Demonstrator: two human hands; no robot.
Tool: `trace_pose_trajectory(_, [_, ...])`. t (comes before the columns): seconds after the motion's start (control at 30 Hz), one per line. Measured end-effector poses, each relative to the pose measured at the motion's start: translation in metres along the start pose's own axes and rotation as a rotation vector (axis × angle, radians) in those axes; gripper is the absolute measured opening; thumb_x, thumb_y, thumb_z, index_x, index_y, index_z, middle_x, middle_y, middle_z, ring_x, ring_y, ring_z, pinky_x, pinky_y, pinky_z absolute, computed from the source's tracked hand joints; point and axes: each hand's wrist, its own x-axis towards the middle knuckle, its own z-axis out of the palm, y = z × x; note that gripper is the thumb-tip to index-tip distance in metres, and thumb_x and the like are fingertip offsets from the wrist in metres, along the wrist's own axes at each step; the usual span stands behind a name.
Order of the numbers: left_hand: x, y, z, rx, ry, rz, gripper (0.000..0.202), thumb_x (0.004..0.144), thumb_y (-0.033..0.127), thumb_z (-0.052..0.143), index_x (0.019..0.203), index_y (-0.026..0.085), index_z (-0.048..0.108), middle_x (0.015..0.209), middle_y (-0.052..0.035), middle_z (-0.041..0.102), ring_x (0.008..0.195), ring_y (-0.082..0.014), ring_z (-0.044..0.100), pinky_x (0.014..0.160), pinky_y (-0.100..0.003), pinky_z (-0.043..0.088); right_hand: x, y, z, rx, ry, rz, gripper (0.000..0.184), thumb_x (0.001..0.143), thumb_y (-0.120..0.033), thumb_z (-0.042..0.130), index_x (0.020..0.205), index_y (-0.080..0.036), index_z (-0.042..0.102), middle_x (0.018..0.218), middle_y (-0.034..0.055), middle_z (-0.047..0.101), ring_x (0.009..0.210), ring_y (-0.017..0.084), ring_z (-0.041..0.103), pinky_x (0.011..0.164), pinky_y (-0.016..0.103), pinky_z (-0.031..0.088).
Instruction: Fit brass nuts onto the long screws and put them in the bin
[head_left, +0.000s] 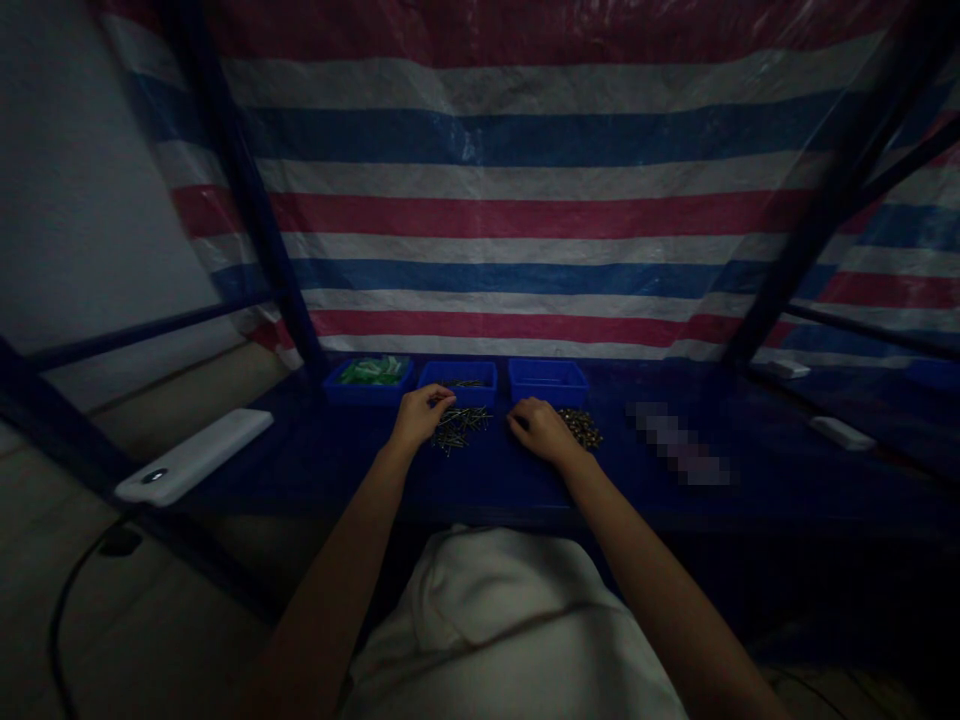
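Observation:
My left hand (420, 412) rests on the dark blue table (337, 460) with its fingers curled in a pinch at the edge of a loose pile of thin metal pins (459, 426). What the fingertips hold is too small to make out. My right hand (541, 428) lies knuckles up, fingers curled, just left of a heap of small dark brown parts (581, 427). Behind the hands stand three blue trays: the left tray (367, 385) holds green pieces, the middle tray (459, 380) a few pins, and the right tray (547, 380) shows nothing I can make out.
A white power bank (193, 456) lies at the table's left edge, with a cable on the floor below. Two small white objects (840, 432) sit at the far right. A striped tarp (525, 200) and dark blue frame poles (247, 200) close off the back.

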Motion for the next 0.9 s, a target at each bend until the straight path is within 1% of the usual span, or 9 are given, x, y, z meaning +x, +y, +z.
trace_pose_trajectory(0.1, [0.001, -0.002, -0.001, 0.025, 0.021, 0.095, 0.015, 0.071, 0.031, 0.06, 0.07, 0.017, 0.067, 0.078, -0.0038, 0.068, 0.072, -0.015, 0.06, 0.066, -0.026, 0.044, 0.0, -0.001, 0.0, 0.008, 0.0, 0.003, 0.021, 0.086, -0.023, 0.043, 0.084, -0.015, 0.062, 0.084, 0.0068, 0.063, 0.083, 0.016, 0.053, 0.078, 0.028, 0.037])
trace_pose_trajectory(0.17, [0.001, -0.004, -0.001, 0.03, 0.03, 0.119, 0.016, 0.069, 0.032, 0.062, 0.068, 0.017, 0.067, 0.077, -0.0041, 0.067, 0.074, -0.0154, 0.06, 0.069, -0.027, 0.044, 0.0, 0.0, 0.0, 0.011, -0.003, 0.006, 0.021, 0.086, -0.023, 0.043, 0.084, -0.015, 0.062, 0.084, 0.0071, 0.063, 0.083, 0.016, 0.053, 0.079, 0.028, 0.036])
trace_pose_trajectory(0.3, [0.001, -0.004, 0.001, -0.024, 0.029, -0.029, 0.019, 0.068, 0.035, 0.063, 0.072, 0.018, 0.068, 0.075, -0.0033, 0.069, 0.071, -0.0161, 0.061, 0.07, -0.029, 0.046, 0.0, 0.001, 0.0, 0.01, -0.002, 0.006, 0.02, 0.086, -0.023, 0.043, 0.083, -0.015, 0.062, 0.083, 0.0071, 0.063, 0.082, 0.016, 0.053, 0.078, 0.027, 0.036])
trace_pose_trajectory(0.4, [0.0, 0.004, 0.001, -0.22, 0.049, -0.126, 0.023, 0.065, 0.037, 0.065, 0.073, 0.016, 0.066, 0.078, -0.0049, 0.07, 0.073, -0.0172, 0.063, 0.073, -0.03, 0.047, 0.0, 0.002, 0.0, 0.011, 0.0, -0.002, 0.02, 0.086, -0.023, 0.044, 0.084, -0.016, 0.061, 0.083, 0.0069, 0.063, 0.082, 0.016, 0.054, 0.078, 0.027, 0.036])
trace_pose_trajectory(0.5, [0.002, 0.012, -0.004, -0.532, 0.11, -0.182, 0.031, 0.061, 0.039, 0.069, 0.077, 0.013, 0.063, 0.079, -0.0079, 0.07, 0.077, -0.0185, 0.065, 0.074, -0.031, 0.048, 0.0, 0.001, 0.0, 0.006, 0.003, 0.0, 0.02, 0.086, -0.023, 0.044, 0.084, -0.015, 0.062, 0.084, 0.007, 0.062, 0.083, 0.016, 0.054, 0.078, 0.027, 0.036])
trace_pose_trajectory(0.57, [0.005, 0.012, -0.009, -0.741, 0.173, -0.223, 0.032, 0.06, 0.037, 0.071, 0.078, 0.013, 0.06, 0.083, -0.0088, 0.07, 0.08, -0.0185, 0.065, 0.07, -0.029, 0.047, 0.0, 0.001, 0.0, 0.007, 0.001, 0.004, 0.02, 0.087, -0.023, 0.044, 0.084, -0.016, 0.062, 0.084, 0.0071, 0.062, 0.083, 0.016, 0.053, 0.078, 0.028, 0.036])
trace_pose_trajectory(0.7, [0.013, 0.002, -0.021, -1.073, 0.296, -0.334, 0.016, 0.07, 0.03, 0.065, 0.076, 0.017, 0.058, 0.09, -0.0047, 0.068, 0.085, -0.0147, 0.063, 0.058, -0.021, 0.042, 0.0, 0.002, 0.001, 0.019, 0.0, -0.002, 0.02, 0.086, -0.023, 0.044, 0.084, -0.016, 0.062, 0.084, 0.0067, 0.062, 0.082, 0.016, 0.053, 0.078, 0.028, 0.036])
trace_pose_trajectory(0.77, [0.015, -0.005, -0.027, -1.154, 0.354, -0.341, 0.009, 0.078, 0.028, 0.057, 0.075, 0.019, 0.058, 0.088, -0.0023, 0.068, 0.082, -0.0123, 0.062, 0.055, -0.02, 0.04, 0.0, 0.003, 0.002, 0.018, 0.0, 0.001, 0.02, 0.086, -0.023, 0.044, 0.084, -0.016, 0.062, 0.084, 0.0067, 0.063, 0.082, 0.016, 0.053, 0.078, 0.028, 0.037])
trace_pose_trajectory(0.9, [0.012, -0.007, -0.037, -1.168, 0.444, -0.257, 0.022, 0.087, 0.027, 0.041, 0.073, 0.021, 0.057, 0.081, -0.0008, 0.066, 0.063, -0.0076, 0.056, 0.054, -0.022, 0.038, 0.0, 0.004, 0.003, 0.016, 0.001, 0.004, 0.019, 0.086, -0.023, 0.044, 0.084, -0.016, 0.062, 0.084, 0.0068, 0.063, 0.082, 0.015, 0.053, 0.077, 0.027, 0.037])
